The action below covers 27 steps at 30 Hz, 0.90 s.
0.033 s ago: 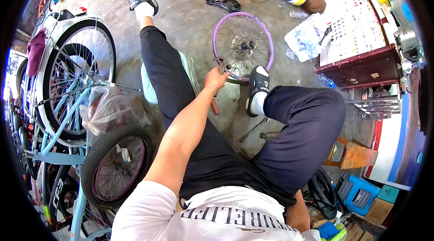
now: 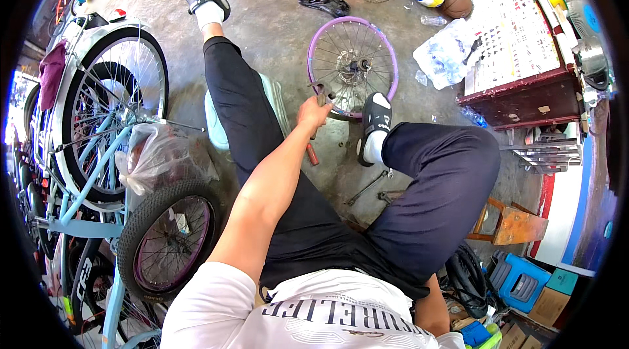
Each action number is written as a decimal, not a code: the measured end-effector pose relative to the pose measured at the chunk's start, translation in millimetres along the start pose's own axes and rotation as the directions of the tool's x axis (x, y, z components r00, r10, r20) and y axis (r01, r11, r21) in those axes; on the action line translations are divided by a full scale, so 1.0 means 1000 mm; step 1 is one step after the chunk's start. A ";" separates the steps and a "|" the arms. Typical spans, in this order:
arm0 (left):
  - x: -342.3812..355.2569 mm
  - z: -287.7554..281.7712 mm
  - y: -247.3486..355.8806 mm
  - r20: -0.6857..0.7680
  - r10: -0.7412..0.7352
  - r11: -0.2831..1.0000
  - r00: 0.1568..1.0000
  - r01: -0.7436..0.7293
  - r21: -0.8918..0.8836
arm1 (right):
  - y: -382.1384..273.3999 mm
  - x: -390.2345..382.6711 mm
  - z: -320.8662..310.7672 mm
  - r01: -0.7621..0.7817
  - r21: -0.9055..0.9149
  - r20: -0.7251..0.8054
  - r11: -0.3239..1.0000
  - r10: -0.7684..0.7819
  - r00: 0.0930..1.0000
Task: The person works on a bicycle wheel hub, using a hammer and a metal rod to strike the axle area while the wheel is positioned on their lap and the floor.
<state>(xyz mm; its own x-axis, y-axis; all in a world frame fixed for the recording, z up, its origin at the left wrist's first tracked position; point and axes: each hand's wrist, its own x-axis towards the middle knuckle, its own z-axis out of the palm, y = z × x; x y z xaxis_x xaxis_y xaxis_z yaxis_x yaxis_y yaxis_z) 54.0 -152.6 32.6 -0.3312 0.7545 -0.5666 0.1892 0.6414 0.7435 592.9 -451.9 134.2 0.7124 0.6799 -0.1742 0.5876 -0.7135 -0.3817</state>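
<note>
Hardly anything has shifted that I can see from over here: the bare left hand (image 2: 314,115) is where it was an instant ago, its fingers wrapped round a dull grey metal hand tool (image 2: 320,91). I'd take it that the work is paused or being held steady. The lilac-rimmed, wire-spoked bicycle wheel (image 2: 357,67) hasn't moved either; it lies on the grey concrete floor (image 2: 275,28), in from the side where a dark red wooden cabinet (image 2: 531,110) stands. The tool's end overlaps the rim's near left part; whether they touch, I can't tell. The black right clog (image 2: 376,116) is by the rim's near edge. The right leg (image 2: 439,172) hides the right hand, so its fingers are anyone's guess.
</note>
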 end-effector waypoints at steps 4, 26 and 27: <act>-0.006 -0.006 0.008 -0.024 -0.005 0.996 1.000 0.002 -0.092 | -0.017 0.013 0.011 0.002 0.101 0.006 0.995 -0.003 1.000; 0.059 -0.034 0.092 0.101 -0.059 0.997 0.993 0.054 0.052 | -0.512 0.128 0.185 0.681 0.713 0.004 0.165 -0.973 0.232; 0.065 -0.038 0.095 0.099 -0.067 0.996 0.993 0.061 0.064 | -0.523 0.126 0.198 0.717 0.690 -0.004 0.098 -0.990 0.139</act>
<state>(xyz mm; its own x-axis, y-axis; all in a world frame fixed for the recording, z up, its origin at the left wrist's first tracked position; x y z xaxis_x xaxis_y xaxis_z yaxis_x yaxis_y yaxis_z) 15.8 -47.8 80.2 -0.2496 0.7199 -0.6476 0.2278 0.6937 0.6833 299.1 40.9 131.8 -0.4812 0.8003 0.3577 0.3030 0.5348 -0.7888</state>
